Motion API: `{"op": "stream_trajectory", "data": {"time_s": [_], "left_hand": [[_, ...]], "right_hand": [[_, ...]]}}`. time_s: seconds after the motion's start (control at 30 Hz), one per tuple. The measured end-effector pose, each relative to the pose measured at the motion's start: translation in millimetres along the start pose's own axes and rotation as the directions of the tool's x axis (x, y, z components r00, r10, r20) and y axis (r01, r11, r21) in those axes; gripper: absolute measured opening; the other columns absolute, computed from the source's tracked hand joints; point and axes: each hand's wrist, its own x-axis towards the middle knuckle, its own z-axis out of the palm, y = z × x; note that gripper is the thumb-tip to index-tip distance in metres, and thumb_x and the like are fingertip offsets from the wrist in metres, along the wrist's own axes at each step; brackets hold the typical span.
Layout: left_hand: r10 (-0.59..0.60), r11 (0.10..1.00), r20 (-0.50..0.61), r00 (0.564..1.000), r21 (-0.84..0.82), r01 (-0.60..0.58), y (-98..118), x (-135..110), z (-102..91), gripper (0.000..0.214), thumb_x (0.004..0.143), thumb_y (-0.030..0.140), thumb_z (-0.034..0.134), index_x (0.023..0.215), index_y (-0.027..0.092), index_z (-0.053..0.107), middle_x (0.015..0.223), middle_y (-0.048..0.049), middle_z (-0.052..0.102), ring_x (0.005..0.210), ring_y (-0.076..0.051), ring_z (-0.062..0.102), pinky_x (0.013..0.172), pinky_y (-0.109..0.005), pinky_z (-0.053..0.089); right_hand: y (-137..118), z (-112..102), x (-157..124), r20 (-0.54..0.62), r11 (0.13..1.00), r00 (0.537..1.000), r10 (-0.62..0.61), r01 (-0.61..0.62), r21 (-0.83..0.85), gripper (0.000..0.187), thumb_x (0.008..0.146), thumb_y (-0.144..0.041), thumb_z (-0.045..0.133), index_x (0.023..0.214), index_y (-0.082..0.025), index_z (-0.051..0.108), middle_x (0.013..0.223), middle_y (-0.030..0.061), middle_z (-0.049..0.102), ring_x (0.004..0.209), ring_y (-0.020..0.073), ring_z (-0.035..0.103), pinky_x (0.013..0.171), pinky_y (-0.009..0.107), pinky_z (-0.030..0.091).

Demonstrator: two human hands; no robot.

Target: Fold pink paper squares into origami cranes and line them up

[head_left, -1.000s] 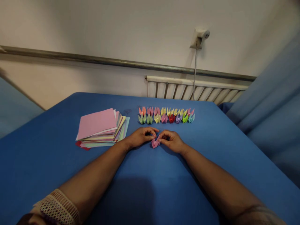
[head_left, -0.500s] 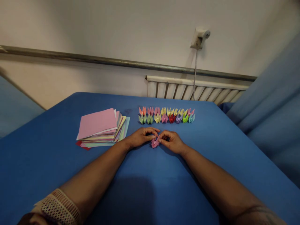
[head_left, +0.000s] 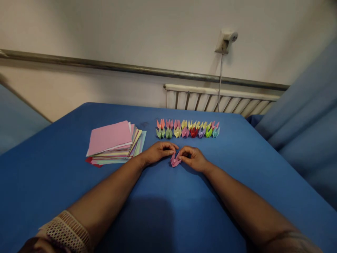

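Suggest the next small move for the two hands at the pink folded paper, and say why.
Probably a gentle outward tug on its raised points: the left hand and right hand have their fingers at opposite points of the pink folded paper, while the front row of folded pieces beyond shows points spread apart.

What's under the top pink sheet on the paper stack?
Under the pink sheet, a white sheet shows, then yellow, pink and pale green edges; red paper pokes out near the bottom. Their covered faces can't be seen.
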Motion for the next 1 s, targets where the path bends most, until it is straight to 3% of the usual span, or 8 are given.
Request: {"op": "stream_trajectory", "data": {"time_s": [0.4,0.57,0.63,0.7,0.77,0.87,1.0], "left_hand": [[0.007,1.0,-0.015,1.0,-0.002,-0.007,-2.5,0.9,1.4,0.018,0.081,0.032,0.062,0.074,0.016,0.067,0.103,-0.0067,0.067,0.098,-0.018,0.06,0.096,-0.036,0.042],[-0.015,0.999,-0.132,0.991,-0.031,0.011,-4.8,1.4,4.4,0.025,0.077,0.025,0.063,0.099,0.016,0.067,0.105,-0.0072,0.068,0.101,-0.02,0.061,0.096,-0.039,0.043],[-0.049,0.999,-0.259,0.965,-0.015,0.046,-7.7,1.1,7.2,0.028,0.076,0.024,0.062,0.102,0.015,0.065,0.106,-0.0077,0.068,0.101,-0.02,0.061,0.097,-0.041,0.043],[-0.085,0.996,-0.414,0.906,-0.001,0.093,-11.2,-1.2,11.4,0.026,0.075,0.024,0.06,0.099,0.015,0.065,0.104,-0.0078,0.069,0.1,-0.021,0.062,0.097,-0.042,0.044],[-0.091,0.994,-0.498,0.863,0.014,0.113,-14.4,-6.8,16.5,0.025,0.075,0.023,0.058,0.099,0.015,0.064,0.104,-0.008,0.068,0.1,-0.022,0.062,0.098,-0.045,0.044],[-0.085,0.991,-0.54,0.837,0.04,0.127,-15.5,-20.1,23.8,0.024,0.073,0.021,0.059,0.096,0.015,0.064,0.101,-0.0084,0.068,0.1,-0.023,0.062,0.098,-0.046,0.044],[-0.039,0.99,-0.562,0.826,0.093,0.11,-8.8,-33.6,28.8,0.037,0.073,0.029,0.064,0.107,0.017,0.062,0.109,-0.0092,0.065,0.104,-0.024,0.061,0.095,-0.044,0.046]], "right_hand": [[-4.0,0.5,0.0,-0.01,0.999,1.0,-0.026,0.025,-0.046,0.009,0.081,-0.027,0.064,0.079,-0.018,0.064,0.076,0.0018,0.066,0.066,0.0123,0.059,0.066,0.027,0.048],[-0.5,1.4,1.8,-0.019,0.999,0.999,-0.026,0.026,-0.022,0.012,0.08,-0.029,0.064,0.077,-0.018,0.063,0.072,0.0011,0.065,0.063,0.0118,0.058,0.063,0.026,0.047],[0.9,2.0,2.6,-0.045,1.0,0.999,-0.028,0.027,-0.013,0.013,0.079,-0.03,0.064,0.076,-0.018,0.062,0.072,0.0012,0.065,0.063,0.0118,0.058,0.063,0.026,0.046],[2.2,2.9,3.4,-0.086,1.0,0.996,-0.03,0.029,-0.006,0.014,0.079,-0.03,0.064,0.075,-0.018,0.061,0.072,0.0014,0.066,0.063,0.0121,0.059,0.064,0.026,0.047],[3.8,4.0,4.4,-0.133,0.999,0.991,-0.033,0.033,-0.005,0.014,0.079,-0.031,0.064,0.075,-0.018,0.061,0.072,0.0015,0.066,0.064,0.0125,0.059,0.064,0.027,0.047],[7.2,5.7,6.0,-0.196,0.999,0.98,-0.034,0.027,-0.037,0.015,0.078,-0.032,0.063,0.075,-0.018,0.061,0.073,0.0018,0.066,0.064,0.0131,0.06,0.065,0.027,0.047],[11.6,7.5,7.9,-0.217,0.994,0.975,-0.033,0.009,-0.11,0.014,0.078,-0.032,0.062,0.075,-0.018,0.061,0.072,0.0013,0.065,0.064,0.0132,0.06,0.064,0.026,0.048]]}}
